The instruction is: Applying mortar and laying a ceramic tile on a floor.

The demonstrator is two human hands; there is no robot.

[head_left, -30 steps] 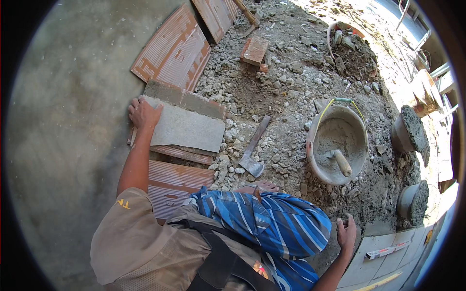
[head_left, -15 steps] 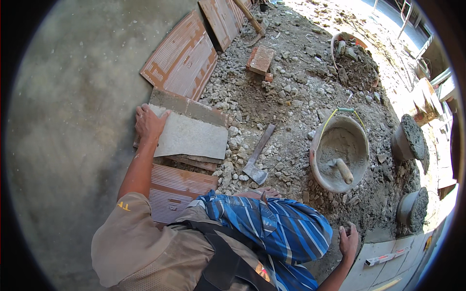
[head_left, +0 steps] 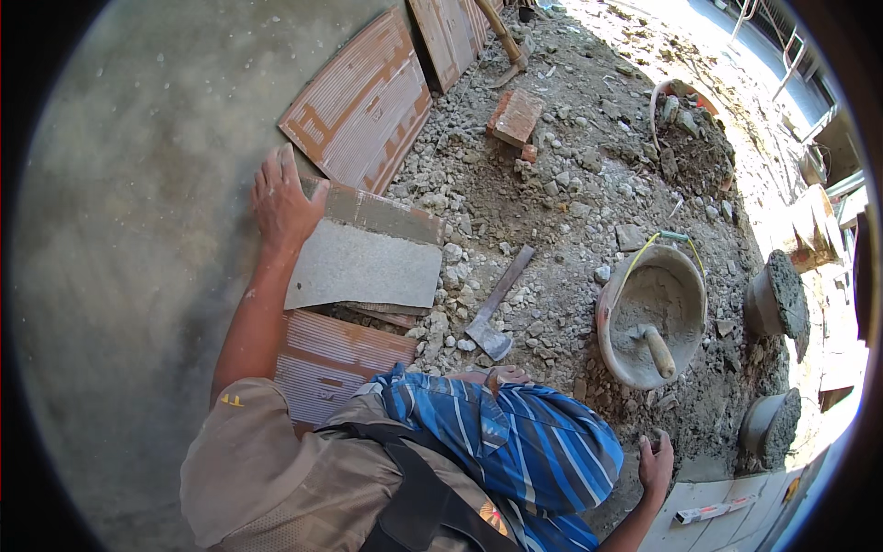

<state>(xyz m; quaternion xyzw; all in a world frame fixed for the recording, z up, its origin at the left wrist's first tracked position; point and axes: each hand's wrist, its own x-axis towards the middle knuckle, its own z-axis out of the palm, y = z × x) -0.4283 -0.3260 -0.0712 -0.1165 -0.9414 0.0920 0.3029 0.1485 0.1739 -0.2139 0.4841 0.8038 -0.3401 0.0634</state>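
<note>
My left hand (head_left: 283, 202) is open, its fingers stretched up over the left end of a stack of tiles. The top one is a grey tile (head_left: 361, 267), with a mortar-smeared strip along its far edge. A hatchet (head_left: 492, 322) lies on the rubble right of it. An oval bucket (head_left: 651, 350) of wet mortar, with a trowel handle (head_left: 659, 352) sticking out, stands farther right. My right hand (head_left: 655, 465) hangs open beside my blue striped knee, below the bucket, its fingers slightly bent.
Hollow terracotta panels (head_left: 354, 101) line the concrete floor's edge (head_left: 120, 276). A pickaxe (head_left: 506, 41), a brick (head_left: 517, 115) and a bucket of debris (head_left: 690, 133) stand beyond. Two mortar-caked containers (head_left: 763, 304) are at the right, near white tiles (head_left: 727, 524) with a level (head_left: 713, 511).
My left hand has moved up from gripping the grey tile's left end to the top of the stack, its fingers straightening. My right hand has shifted slightly lower in the view.
</note>
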